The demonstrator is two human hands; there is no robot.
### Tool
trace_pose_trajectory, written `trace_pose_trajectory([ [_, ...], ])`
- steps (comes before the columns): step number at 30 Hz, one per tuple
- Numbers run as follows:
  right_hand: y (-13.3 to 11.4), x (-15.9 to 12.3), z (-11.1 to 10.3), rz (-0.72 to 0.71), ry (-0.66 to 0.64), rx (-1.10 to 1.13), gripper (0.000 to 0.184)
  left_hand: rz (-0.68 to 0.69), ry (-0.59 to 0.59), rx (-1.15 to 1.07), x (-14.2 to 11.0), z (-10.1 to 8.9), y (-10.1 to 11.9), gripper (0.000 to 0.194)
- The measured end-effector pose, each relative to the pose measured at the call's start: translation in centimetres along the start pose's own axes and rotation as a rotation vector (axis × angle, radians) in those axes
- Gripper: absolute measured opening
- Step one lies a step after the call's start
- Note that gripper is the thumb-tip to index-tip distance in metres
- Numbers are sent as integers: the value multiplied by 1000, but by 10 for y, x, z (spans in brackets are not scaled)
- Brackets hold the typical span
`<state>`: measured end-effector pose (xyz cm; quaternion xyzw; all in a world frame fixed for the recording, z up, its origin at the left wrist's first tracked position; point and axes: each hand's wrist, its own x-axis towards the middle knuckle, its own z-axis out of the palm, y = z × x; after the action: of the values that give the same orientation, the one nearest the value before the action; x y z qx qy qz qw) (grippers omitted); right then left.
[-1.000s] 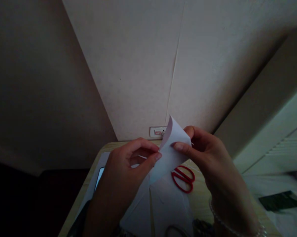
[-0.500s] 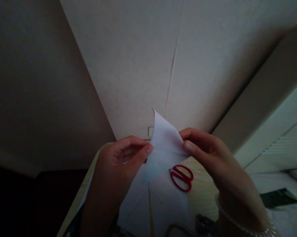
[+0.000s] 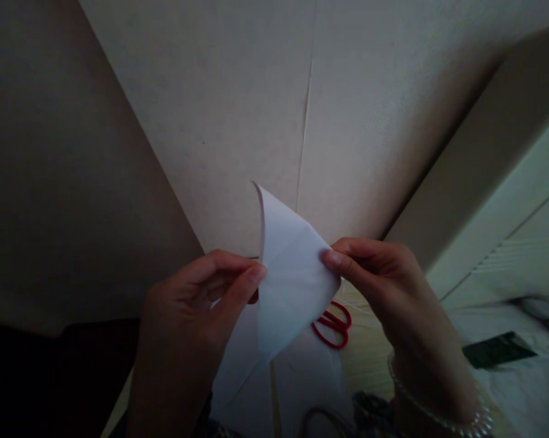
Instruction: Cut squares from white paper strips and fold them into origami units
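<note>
Both hands pinch white paper above a wooden table near a pale wall.

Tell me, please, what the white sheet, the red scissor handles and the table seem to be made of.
White sheet: matte paper, likely; its thin edge curls.
Red scissor handles: probably plastic, evenly coloured; finish unclear in dim light.
Table: pale wood or wood-look laminate; faint grain shows.

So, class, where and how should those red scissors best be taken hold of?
Probably by the red handles, coming in from the right, on the side of the right hand. The loops show there, beyond the lower right edge of the raised white paper, while the blades are hidden from view behind it.
</note>
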<state>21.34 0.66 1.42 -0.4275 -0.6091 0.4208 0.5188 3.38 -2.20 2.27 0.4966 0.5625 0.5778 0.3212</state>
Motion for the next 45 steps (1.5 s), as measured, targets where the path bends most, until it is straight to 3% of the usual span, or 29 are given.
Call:
trace_pose_trajectory([
  [3, 1, 2, -2, 4, -3, -22, 20, -18, 22, 16, -1, 0, 0, 15],
  [9, -1, 2, -1, 7, 29, 82, 21, -47, -69, -17, 6, -3, -3, 12],
  [16, 0, -1, -1, 54, 61, 117, 22, -131, -10, -91, 3, 4, 2, 14],
  [18, 0, -1, 0, 54, 56, 111, 24, -134, -40, -117, 4, 4, 1, 13],
  [22, 0, -1, 1, 51, 21, 118, 26, -128, -110, -152, 7, 1, -3, 14],
  [26, 1, 1, -1, 60, -14, 104, 26, -102, -81, -128, 9, 1, -5, 13],
  [30, 1, 2, -3, 44, -81, 92, 10, -53, -73, -58, 9, 2, -9, 11],
  [34, 0, 0, 3, 8, -113, 168, 10, 7, -175, 23, 7, 3, -11, 11],
  [36, -1, -3, 7, 2, -81, 212, 5, 19, -224, 70, 5, 4, -9, 12],
  [41, -3, -9, 11, -6, 93, 206, 23, 40, -265, 101, -1, 7, -4, 17],
  [45, -2, -6, 9, -52, 97, 216, 20, 61, -295, 146, -1, 5, -6, 16],
])
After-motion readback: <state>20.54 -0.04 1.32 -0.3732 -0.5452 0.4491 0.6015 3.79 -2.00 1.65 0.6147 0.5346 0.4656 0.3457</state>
